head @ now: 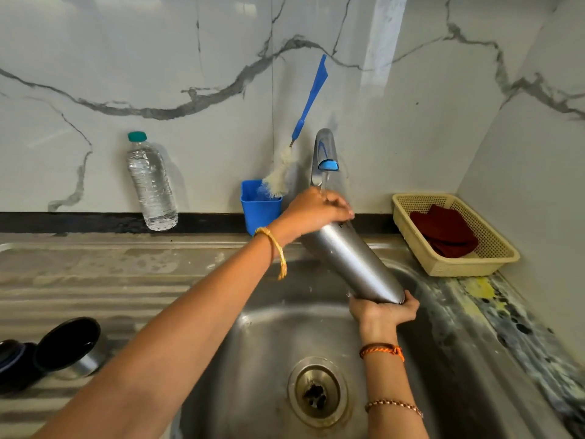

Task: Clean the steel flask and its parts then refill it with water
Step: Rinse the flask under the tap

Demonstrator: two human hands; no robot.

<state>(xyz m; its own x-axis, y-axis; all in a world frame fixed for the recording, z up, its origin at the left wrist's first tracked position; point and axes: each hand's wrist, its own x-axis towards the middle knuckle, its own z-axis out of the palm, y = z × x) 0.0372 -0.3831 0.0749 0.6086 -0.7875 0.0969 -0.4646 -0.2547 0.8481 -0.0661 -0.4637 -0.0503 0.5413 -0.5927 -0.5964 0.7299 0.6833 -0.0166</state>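
Head camera looks down at a steel sink, and the steel flask is held tilted over the bowl, a bit past the middle toward 1 o'clock. Its top end points up toward 11 o'clock, right under the tap, and a thin stream of water falls there. Left hand is curled around the top end of the flask. Right hand cups and grips the bottom end from below. Down at 8 o'clock, on the ribbed drain board, lie the flask cup and a dark lid, touching each other. At 12 o'clock a blue cup stands by the wall with a bottle brush leaning in it. A plastic water bottle leans on the wall at 10 o'clock. A yellow basket with a red cloth sits at 2 o'clock.
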